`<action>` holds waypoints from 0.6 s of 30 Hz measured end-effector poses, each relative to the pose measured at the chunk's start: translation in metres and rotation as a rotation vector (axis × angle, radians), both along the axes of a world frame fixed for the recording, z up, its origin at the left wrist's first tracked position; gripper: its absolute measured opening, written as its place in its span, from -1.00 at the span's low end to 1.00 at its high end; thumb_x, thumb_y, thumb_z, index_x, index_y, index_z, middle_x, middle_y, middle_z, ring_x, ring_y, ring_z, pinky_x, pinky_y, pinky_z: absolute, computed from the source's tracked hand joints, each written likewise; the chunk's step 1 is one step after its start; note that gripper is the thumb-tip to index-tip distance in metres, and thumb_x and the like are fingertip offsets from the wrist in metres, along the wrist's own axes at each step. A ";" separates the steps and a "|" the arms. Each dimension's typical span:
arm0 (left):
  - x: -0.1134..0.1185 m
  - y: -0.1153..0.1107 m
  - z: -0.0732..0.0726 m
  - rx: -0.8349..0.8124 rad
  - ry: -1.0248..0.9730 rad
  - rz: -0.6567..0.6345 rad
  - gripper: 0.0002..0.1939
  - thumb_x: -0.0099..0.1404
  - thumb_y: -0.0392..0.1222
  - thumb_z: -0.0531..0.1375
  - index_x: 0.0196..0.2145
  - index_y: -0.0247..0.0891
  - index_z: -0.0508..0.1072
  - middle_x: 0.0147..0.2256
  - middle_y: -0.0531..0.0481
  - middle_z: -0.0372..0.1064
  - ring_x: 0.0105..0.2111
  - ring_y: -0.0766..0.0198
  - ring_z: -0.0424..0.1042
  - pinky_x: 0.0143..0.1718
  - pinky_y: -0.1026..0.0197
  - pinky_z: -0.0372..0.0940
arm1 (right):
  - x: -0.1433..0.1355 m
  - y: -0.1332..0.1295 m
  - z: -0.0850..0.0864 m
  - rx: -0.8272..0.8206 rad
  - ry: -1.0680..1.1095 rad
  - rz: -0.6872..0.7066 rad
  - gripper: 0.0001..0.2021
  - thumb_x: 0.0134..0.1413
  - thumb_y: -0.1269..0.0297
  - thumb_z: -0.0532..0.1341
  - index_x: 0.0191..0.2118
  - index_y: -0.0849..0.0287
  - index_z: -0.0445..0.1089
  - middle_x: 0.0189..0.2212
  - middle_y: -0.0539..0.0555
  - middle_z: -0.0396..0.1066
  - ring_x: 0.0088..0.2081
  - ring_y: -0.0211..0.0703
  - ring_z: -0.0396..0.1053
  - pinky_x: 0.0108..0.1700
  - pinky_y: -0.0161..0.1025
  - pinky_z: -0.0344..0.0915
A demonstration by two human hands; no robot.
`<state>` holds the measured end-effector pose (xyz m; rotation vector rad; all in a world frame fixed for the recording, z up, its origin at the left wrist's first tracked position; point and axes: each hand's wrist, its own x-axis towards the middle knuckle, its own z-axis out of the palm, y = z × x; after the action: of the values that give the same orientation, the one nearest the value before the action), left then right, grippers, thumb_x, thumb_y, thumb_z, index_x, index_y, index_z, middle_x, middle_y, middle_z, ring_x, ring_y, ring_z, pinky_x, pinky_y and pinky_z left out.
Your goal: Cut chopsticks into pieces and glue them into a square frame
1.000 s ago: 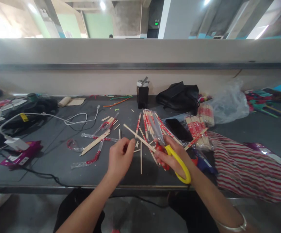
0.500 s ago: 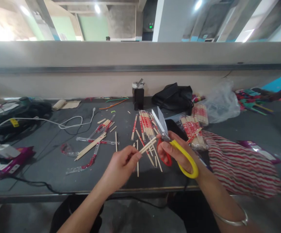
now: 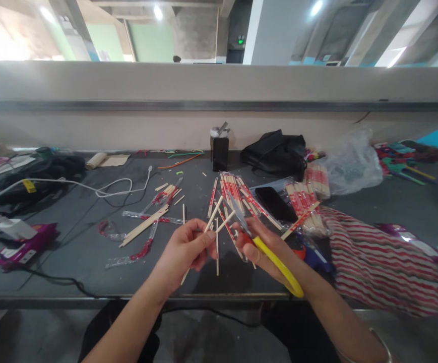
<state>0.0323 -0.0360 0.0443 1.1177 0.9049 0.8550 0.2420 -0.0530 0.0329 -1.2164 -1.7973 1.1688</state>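
My left hand (image 3: 194, 244) pinches two pale wooden chopsticks (image 3: 214, 212), crossed at the fingertips; one sticks out below the hand toward the table edge. In my right hand (image 3: 260, 247) is a pair of scissors (image 3: 277, 264) with a yellow handle loop, the blades pointing up and left beside the chopsticks. The second loop is mostly hidden by the fingers. Behind the hands lie several wrapped chopsticks (image 3: 231, 186) in clear film with red print. Loose sticks and cut pieces lie under and around them.
To the left are bare chopsticks (image 3: 143, 227) and empty wrappers (image 3: 148, 242). A phone (image 3: 275, 203) lies right of centre, near wrapped bundles (image 3: 304, 209) and a striped cloth (image 3: 381, 259). A black bag (image 3: 275, 151), a cup (image 3: 219, 151) and a white cable (image 3: 82, 185) are further back.
The chopsticks in my left hand have spread from side by side into a cross. My right hand has turned and lowered the scissors, whose blades now look closer together. The phone has come into view.
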 end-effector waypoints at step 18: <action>-0.004 0.003 -0.004 -0.159 -0.149 -0.100 -0.69 0.21 -0.18 0.20 -0.44 -0.19 0.06 -0.59 0.06 0.40 -0.77 0.50 0.08 -0.77 0.43 -0.19 | 0.001 -0.004 0.006 0.104 -0.124 0.046 -0.56 0.13 -0.07 0.13 -0.03 0.15 0.17 -0.35 0.05 0.34 -0.35 -0.20 0.34 -0.35 -0.32 0.28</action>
<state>0.0278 -0.0330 0.0407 0.9414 0.7731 0.7600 0.2429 -0.0574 0.0393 -1.2163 -1.9621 1.0301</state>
